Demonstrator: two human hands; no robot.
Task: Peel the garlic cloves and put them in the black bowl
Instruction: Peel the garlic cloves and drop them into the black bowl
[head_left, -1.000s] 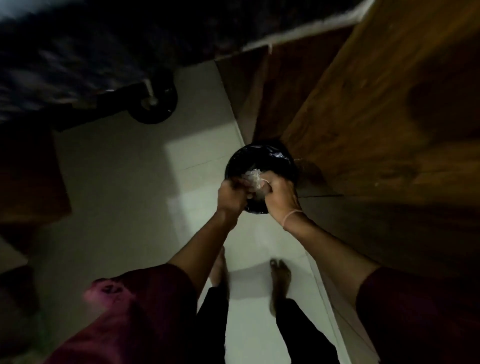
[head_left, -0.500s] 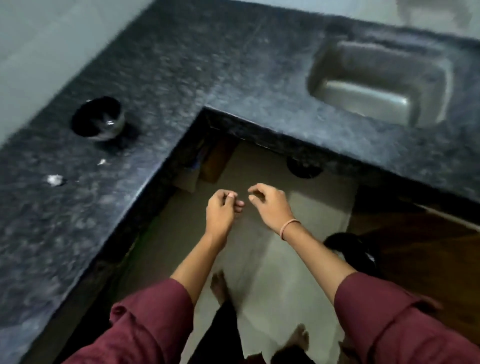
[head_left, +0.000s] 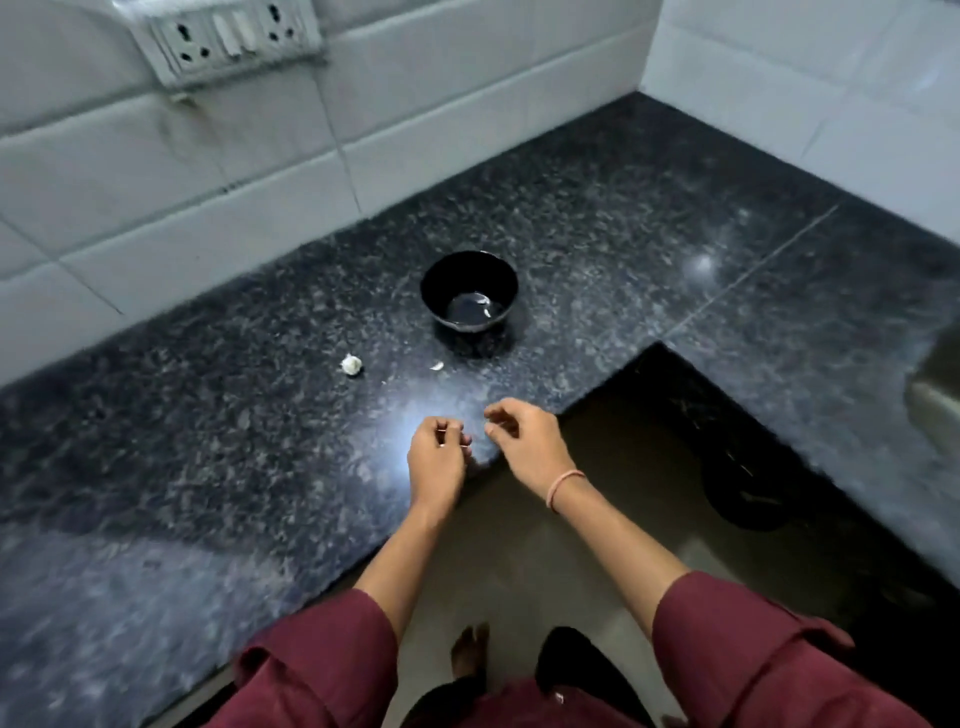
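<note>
The black bowl (head_left: 470, 291) stands on the dark speckled granite counter (head_left: 208, 467), near the tiled wall. Something pale glints at its bottom; I cannot tell what it is. A small garlic piece (head_left: 350, 365) lies to the bowl's left, and a tiny white clove or peel scrap (head_left: 436, 366) lies between them. My left hand (head_left: 436, 457) hovers over the counter's inner corner edge, its fingers curled in against the thumb, with nothing visible in it. My right hand (head_left: 524, 441), close beside it, has loosely curled fingers and holds nothing.
The counter is L-shaped and wraps round the floor gap where I stand. A black-bagged bin (head_left: 743, 499) sits under the counter at right. A steel sink (head_left: 935, 395) shows at the right edge. A switch and socket board (head_left: 228, 36) is on the wall.
A second ago both hands held a clump of peels over the black-bagged bin. I have since turned to the counter, and the hands have come up to it without the peels.
</note>
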